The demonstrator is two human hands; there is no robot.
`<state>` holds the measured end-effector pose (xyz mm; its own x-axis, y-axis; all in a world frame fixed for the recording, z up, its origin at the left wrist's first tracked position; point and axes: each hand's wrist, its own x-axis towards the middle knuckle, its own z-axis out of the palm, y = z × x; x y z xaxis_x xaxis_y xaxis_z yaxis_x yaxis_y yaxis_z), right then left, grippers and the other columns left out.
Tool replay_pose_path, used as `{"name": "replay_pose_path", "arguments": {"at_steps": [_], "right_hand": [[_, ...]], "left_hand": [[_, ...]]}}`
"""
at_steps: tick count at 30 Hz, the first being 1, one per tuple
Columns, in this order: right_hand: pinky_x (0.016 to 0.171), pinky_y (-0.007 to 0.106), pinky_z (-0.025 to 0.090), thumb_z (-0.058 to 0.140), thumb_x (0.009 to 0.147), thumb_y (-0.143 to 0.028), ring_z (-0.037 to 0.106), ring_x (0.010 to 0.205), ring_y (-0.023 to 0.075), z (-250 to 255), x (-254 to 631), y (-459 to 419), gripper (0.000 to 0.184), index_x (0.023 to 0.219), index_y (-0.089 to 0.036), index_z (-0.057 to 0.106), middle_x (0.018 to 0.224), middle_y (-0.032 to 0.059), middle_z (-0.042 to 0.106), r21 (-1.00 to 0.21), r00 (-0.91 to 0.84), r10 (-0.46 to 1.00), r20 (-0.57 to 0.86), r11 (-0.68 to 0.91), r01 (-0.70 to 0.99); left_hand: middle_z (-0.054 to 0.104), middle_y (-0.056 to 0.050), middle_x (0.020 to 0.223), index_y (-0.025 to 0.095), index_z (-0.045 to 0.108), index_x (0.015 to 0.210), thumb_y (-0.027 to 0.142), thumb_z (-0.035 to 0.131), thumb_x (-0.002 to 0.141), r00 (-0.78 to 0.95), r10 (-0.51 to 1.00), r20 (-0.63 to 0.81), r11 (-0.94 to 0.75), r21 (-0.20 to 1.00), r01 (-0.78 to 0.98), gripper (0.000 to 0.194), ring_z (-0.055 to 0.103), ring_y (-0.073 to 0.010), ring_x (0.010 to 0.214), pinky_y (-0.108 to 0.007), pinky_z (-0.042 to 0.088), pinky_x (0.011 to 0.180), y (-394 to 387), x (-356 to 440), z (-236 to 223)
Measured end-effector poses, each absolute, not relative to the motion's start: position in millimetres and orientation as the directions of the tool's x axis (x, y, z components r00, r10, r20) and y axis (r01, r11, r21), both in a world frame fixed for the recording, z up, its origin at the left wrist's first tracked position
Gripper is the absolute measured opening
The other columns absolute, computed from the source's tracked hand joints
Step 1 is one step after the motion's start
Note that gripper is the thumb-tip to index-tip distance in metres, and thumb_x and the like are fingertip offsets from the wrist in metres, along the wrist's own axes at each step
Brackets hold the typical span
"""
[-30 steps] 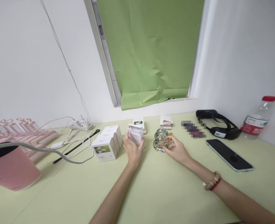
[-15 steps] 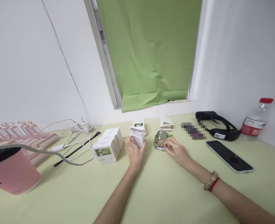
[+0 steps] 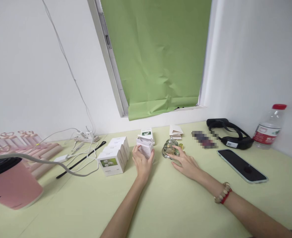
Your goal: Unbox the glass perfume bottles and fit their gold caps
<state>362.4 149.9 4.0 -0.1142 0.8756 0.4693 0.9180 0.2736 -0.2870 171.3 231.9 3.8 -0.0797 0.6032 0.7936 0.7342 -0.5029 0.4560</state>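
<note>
My left hand [image 3: 143,164] is wrapped round a small white box [image 3: 146,147] whose top flaps stand open. My right hand [image 3: 187,164] reaches over a clear glass jar [image 3: 170,145] with a domed shape and a wide rim. Its fingers are spread apart and seem to touch the near right side of the glass, partly hiding it. Something golden shows inside or through the jar. Just right of it is a small yellow-green object [image 3: 181,146], too small to name. A second white box with a green picture [image 3: 147,133] lies behind the held one.
White boxes [image 3: 112,160] stand in a row left of my left hand. Farther left are cables [image 3: 86,153], a pink cup [image 3: 14,186] and pink items [image 3: 45,153]. A folded paper [image 3: 176,130], phone [image 3: 242,166], black headset [image 3: 232,142] and water bottle [image 3: 267,130] are on the right.
My right hand's fingers have gone from a pinch at the jar's right edge to spread out over its near side. My left hand keeps the box in place.
</note>
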Motion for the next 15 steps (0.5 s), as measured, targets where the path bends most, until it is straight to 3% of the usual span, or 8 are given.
{"name": "replay_pose_path", "arguments": {"at_steps": [11, 15], "right_hand": [[0.073, 0.035, 0.050, 0.045, 0.082, -0.025, 0.055, 0.102, 0.0249, 0.8, 357.3, 155.1, 0.045, 0.126, -0.034, 0.046, 0.140, 0.0078, 0.028, -0.215, -0.081, 0.892, 0.445, 0.195, 0.957], [0.073, 0.036, 0.050, 0.046, 0.080, -0.024, 0.056, 0.101, 0.0264, -0.8, 357.9, 158.1, 0.047, 0.126, -0.031, 0.046, 0.141, 0.0099, 0.027, -0.217, -0.040, 0.891, 0.451, 0.153, 0.964]], "left_hand": [[0.043, -0.017, 0.115, 0.013, 0.030, 0.119, 0.042, 0.054, 0.075, -0.085, 0.594, 0.800, -0.512, 0.458, 0.727, 0.057, 0.043, -0.0300, 0.112, -0.047, 0.038, 0.088, 232.0, 171.1, 4.4], [0.043, -0.018, 0.117, 0.013, 0.026, 0.123, 0.042, 0.060, 0.070, -0.107, 0.629, 0.770, -0.509, 0.512, 0.693, 0.069, 0.043, -0.0296, 0.112, -0.047, 0.036, 0.092, 233.1, 170.6, 2.8]]}}
